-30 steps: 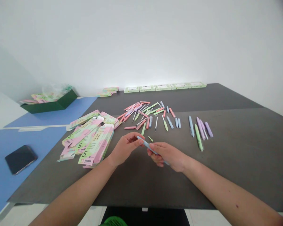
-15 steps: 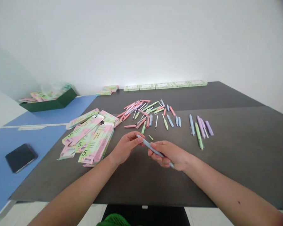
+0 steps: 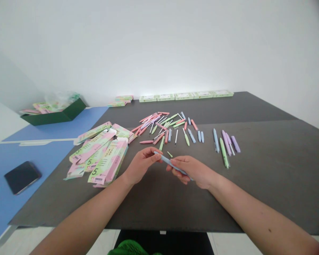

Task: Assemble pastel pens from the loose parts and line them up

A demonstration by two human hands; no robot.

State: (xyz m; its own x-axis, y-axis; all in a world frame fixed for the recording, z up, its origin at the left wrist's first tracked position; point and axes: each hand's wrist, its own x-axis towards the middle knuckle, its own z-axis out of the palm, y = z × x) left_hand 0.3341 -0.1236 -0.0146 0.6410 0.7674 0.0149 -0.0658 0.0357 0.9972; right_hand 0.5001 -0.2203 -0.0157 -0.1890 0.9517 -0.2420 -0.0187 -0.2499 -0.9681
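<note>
A pale blue pen (image 3: 171, 163) lies slanted between my hands. My right hand (image 3: 191, 171) grips its lower half, and its lower tip pokes out below my fingers. My left hand (image 3: 142, 165) pinches near the upper end with its fingertips. A small green pen part (image 3: 169, 154) lies just beyond my fingers on the dark table top (image 3: 255, 106). Left of my left hand lies a heap of pink and green printed boxes (image 3: 108, 164). Loose pastel pens and parts (image 3: 159, 127) are scattered farther ahead.
Blue, purple and green pens (image 3: 224, 148) lie grouped at the right. Several green boxes (image 3: 183, 96) line the far edge. A dark green tray (image 3: 53, 117) holding boxes and a black phone (image 3: 22, 177) sit on a blue surface (image 3: 37, 136) to the left.
The pen has turned flatter, with its lower end swung up toward my right hand. My right hand has shifted slightly up and left. My left hand stays almost in place.
</note>
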